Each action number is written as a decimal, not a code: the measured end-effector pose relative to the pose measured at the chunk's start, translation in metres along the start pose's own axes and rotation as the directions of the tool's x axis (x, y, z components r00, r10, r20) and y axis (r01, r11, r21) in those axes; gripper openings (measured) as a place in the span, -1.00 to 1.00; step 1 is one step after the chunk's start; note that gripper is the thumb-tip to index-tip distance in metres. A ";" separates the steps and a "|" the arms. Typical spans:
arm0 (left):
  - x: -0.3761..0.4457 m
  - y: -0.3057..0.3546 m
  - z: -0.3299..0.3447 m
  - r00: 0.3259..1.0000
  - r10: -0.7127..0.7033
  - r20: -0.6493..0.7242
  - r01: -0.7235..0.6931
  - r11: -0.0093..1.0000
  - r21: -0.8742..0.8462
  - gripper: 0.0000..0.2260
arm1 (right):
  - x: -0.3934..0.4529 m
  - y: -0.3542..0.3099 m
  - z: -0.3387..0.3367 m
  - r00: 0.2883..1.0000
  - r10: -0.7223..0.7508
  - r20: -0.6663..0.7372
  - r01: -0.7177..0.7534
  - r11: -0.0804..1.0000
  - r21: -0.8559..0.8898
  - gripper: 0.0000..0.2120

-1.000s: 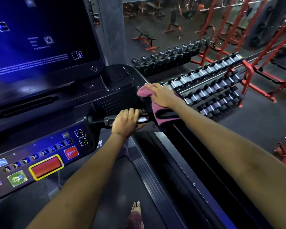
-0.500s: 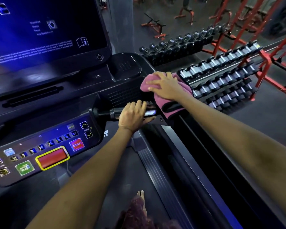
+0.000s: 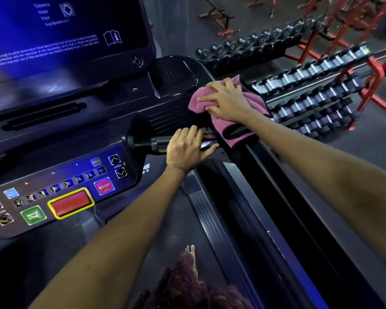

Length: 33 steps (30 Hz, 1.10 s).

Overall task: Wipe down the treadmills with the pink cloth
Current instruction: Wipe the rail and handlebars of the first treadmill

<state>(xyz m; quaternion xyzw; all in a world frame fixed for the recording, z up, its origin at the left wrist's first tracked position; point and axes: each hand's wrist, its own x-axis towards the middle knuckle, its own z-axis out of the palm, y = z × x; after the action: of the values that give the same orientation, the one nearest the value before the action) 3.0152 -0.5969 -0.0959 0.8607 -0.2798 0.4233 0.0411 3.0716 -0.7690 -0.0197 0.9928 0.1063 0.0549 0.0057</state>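
My right hand [image 3: 226,101] presses the bunched pink cloth [image 3: 243,114] onto the right corner of the treadmill console [image 3: 172,117], fingers spread flat on top; a fold hangs down over the side rail [image 3: 276,197]. My left hand [image 3: 185,148] grips the handlebar [image 3: 152,142], fingers curled over it. Red stop button [image 3: 104,186] below left. Dumbbell rack [image 3: 310,94] beyond the cloth. 1 bare foot [image 3: 191,253] on the belt.
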 end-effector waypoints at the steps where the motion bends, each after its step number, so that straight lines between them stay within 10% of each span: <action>1: 0.000 0.001 0.000 1.000 -0.005 0.000 0.005 1.000 -0.001 -0.51 | 0.004 0.002 0.000 0.998 0.052 -0.022 -0.051 0.997 0.057 -0.66; 6: 0.002 0.004 -0.001 0.999 -0.043 0.006 0.043 0.999 0.002 -0.52 | 0.028 -0.016 0.003 0.971 0.223 -0.090 -0.216 0.973 0.080 -0.64; 21: 0.004 0.004 -0.006 0.996 -0.074 0.043 0.075 0.997 -0.007 -0.49 | 0.033 -0.041 -0.005 0.955 -0.297 -0.009 0.284 0.920 -0.269 -0.56; 25: 0.001 0.004 -0.008 0.997 -0.062 0.049 0.063 0.998 -0.022 -0.50 | 0.032 -0.028 0.001 0.856 -0.505 0.114 0.504 0.764 -0.403 -0.50; 33: 0.001 0.005 -0.007 0.997 -0.078 0.026 0.079 0.997 -0.027 -0.54 | 0.045 -0.011 0.000 0.997 0.060 -0.039 -0.057 0.995 0.078 -0.60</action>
<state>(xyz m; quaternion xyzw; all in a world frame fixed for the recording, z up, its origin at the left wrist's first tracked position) 3.0083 -0.5995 -0.0914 0.8756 -0.2521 0.4067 0.0663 3.1125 -0.7490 -0.0148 0.9936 0.0794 0.0714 -0.0365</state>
